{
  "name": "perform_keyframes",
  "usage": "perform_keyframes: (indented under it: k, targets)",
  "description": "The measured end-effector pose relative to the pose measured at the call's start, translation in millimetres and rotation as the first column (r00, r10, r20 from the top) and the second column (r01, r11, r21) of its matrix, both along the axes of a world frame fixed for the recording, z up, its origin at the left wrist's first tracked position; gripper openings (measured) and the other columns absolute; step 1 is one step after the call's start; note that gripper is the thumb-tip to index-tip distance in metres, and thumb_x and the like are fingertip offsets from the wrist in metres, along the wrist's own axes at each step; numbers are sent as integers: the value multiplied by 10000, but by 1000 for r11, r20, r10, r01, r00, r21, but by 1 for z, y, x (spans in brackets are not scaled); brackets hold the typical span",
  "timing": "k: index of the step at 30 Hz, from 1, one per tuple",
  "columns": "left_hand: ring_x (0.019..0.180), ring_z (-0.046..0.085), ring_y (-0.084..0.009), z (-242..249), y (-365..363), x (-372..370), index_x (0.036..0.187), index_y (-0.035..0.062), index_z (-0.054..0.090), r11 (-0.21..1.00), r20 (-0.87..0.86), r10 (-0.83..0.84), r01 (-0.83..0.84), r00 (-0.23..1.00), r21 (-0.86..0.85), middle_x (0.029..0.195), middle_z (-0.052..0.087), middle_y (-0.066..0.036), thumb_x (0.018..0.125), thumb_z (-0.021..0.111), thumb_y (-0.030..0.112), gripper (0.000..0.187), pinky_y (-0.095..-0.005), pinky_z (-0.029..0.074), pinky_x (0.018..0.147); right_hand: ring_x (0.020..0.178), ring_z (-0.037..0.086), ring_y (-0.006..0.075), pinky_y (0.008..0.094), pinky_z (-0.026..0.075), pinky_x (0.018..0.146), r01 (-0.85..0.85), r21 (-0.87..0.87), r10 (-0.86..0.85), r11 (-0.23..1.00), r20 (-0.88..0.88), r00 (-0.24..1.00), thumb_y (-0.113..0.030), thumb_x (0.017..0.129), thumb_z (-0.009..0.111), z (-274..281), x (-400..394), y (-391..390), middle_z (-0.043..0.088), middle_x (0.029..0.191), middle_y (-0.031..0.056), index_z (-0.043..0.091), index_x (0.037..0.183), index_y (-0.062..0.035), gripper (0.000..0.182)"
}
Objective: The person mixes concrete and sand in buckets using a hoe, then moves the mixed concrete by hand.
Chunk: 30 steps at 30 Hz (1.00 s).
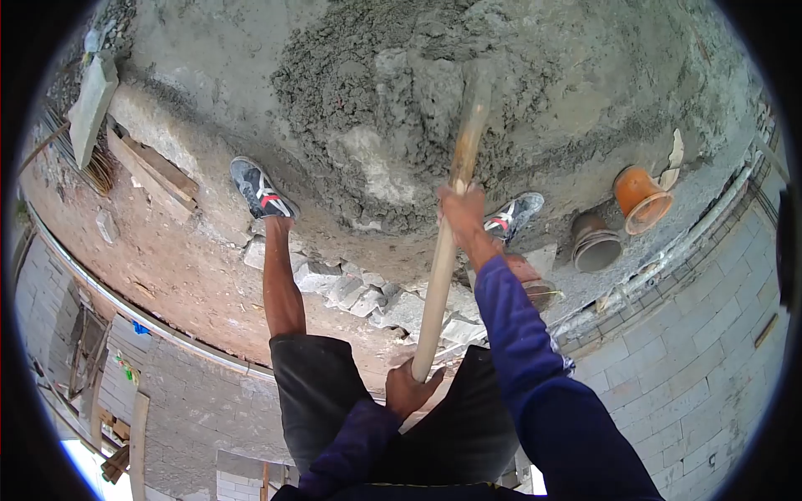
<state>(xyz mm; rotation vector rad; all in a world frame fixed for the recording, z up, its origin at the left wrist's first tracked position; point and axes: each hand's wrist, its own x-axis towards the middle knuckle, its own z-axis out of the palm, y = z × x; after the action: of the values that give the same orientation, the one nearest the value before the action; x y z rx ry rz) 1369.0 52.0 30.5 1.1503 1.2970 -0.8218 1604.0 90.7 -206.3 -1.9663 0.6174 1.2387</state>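
Note:
Both my hands are wrapped round a long wooden tool handle [440, 275] that slants up and slightly right from my lap. My left hand [409, 391] grips its lower end between my thighs. Higher up, near my shoe, my right hand [464, 215] is closed round the shaft. The far end of the handle reaches into a heap of wet grey mortar [334, 83]; the tool's head is hidden or coated there, so I cannot tell its kind.
My shoes [261, 190] stand apart at the heap's near edge. Right of it are an orange bucket [642, 199] and a grey bucket [595, 242]. Broken stones [368, 299] line the ledge by my legs. Boards [152, 171] and a stone slab [90, 108] lie left.

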Motion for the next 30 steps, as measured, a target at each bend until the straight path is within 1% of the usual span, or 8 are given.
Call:
perform_keyframes:
  k: [7, 11, 14, 16, 18, 22, 26, 30]
  targets:
    - [645, 716, -314, -4, 16, -57, 806, 11, 709, 979, 119, -99, 75, 988, 190, 688, 689, -186, 778, 785, 254, 257, -399, 552, 585, 434, 495, 157, 318, 436, 384, 285, 113, -293, 952, 53, 955, -21, 826, 621, 103, 13, 46, 507, 675, 68, 433, 1141, -27, 368]
    - [601, 689, -332, -123, 135, 63, 808, -6, 691, 906, 343, -183, 23, 922, 422, 656, 658, -199, 795, 763, 272, 287, -389, 537, 574, 452, 516, 142, 297, 457, 400, 119, 290, -218, 949, 337, 916, -35, 851, 619, 45, 137, 156, 546, 682, 76, 468, 1023, 81, 256]
    - [484, 597, -203, -157, 223, 143, 787, -39, 659, 945, 374, -109, -21, 921, 327, 571, 604, -136, 801, 773, 298, 356, -365, 496, 517, 510, 592, 188, 330, 501, 455, -58, 302, -80, 951, 424, 902, -37, 837, 620, -28, 223, 236, 602, 683, 120, 531, 1012, 160, 278]
    - [471, 513, -118, -153, 235, 154, 715, -13, 613, 967, 393, 51, -144, 918, 209, 549, 563, -61, 800, 794, 288, 361, -326, 438, 466, 695, 636, 264, 482, 548, 644, -194, -23, 186, 981, 409, 894, -159, 847, 581, -72, 244, 272, 653, 894, 154, 580, 1227, -58, 394]
    - [478, 462, -74, -128, 220, 140, 645, 34, 538, 959, 328, 225, -268, 917, 91, 542, 514, -5, 789, 823, 259, 391, -289, 376, 439, 535, 577, 166, 314, 517, 476, -259, 103, 230, 960, 236, 944, -32, 818, 635, -58, 190, 274, 591, 708, 106, 539, 1025, 130, 279]
    - [522, 470, -85, -49, 136, 57, 685, -8, 553, 888, 58, 461, -460, 886, -22, 553, 520, -52, 759, 837, 293, 421, -321, 428, 490, 544, 625, 228, 378, 515, 482, -455, -52, 458, 889, 105, 883, -78, 802, 636, -66, 33, 202, 641, 727, 155, 559, 1064, 172, 370]
    - [524, 568, -169, -16, 78, -4, 742, -28, 607, 944, -32, 330, -329, 944, 14, 600, 603, -128, 763, 829, 324, 417, -358, 479, 535, 586, 674, 264, 394, 526, 520, -305, -29, 303, 952, -62, 951, -145, 781, 680, -48, -36, 125, 672, 780, 202, 607, 990, 120, 345]
    - [676, 704, -337, 15, 17, -44, 895, 46, 709, 987, -131, 151, -143, 980, 69, 751, 701, -185, 761, 798, 354, 347, -424, 551, 629, 478, 572, 155, 322, 455, 413, -74, 52, 77, 996, -64, 995, -58, 815, 647, 19, -68, 59, 570, 634, 64, 531, 933, 6, 177]
